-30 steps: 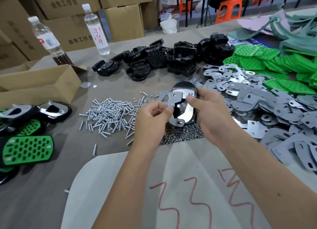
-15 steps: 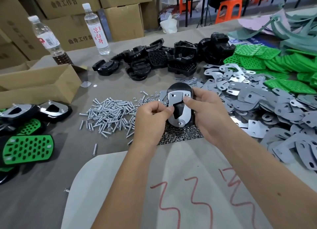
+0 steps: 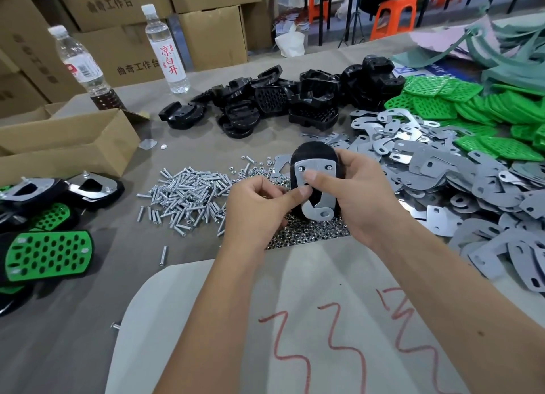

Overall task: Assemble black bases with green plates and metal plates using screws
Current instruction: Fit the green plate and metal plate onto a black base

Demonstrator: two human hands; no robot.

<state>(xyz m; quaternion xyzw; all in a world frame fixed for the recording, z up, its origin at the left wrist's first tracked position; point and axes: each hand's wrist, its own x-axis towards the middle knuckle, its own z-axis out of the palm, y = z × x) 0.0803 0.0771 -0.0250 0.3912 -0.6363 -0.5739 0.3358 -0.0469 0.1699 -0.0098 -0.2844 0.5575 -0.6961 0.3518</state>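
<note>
We hold the black base (image 3: pixel 314 157) between both hands: right hand (image 3: pixel 358 194) grips it, thumb pressing the metal plate (image 3: pixel 320 187); left hand (image 3: pixel 256 207) pinches the plate's left edge.

Black base (image 3: pixel 314 154) — grey metal plate (image 3: pixel 317 184) — perforated green plates (image 3: pixel 442 98).

Your table (image 3: pixel 88 320) held screws (image 3: pixel 185 199), black bases (image 3: pixel 265 104), metal plates (image 3: pixel 472 187), green plates (image 3: pixel 472 107), two bottles (image 3: pixel 165 48).

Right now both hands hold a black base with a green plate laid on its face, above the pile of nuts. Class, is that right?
Not quite. The head view shows a grey metal plate, not a green one, laid on the black base. Left hand and right hand do hold it above the nuts.
</note>
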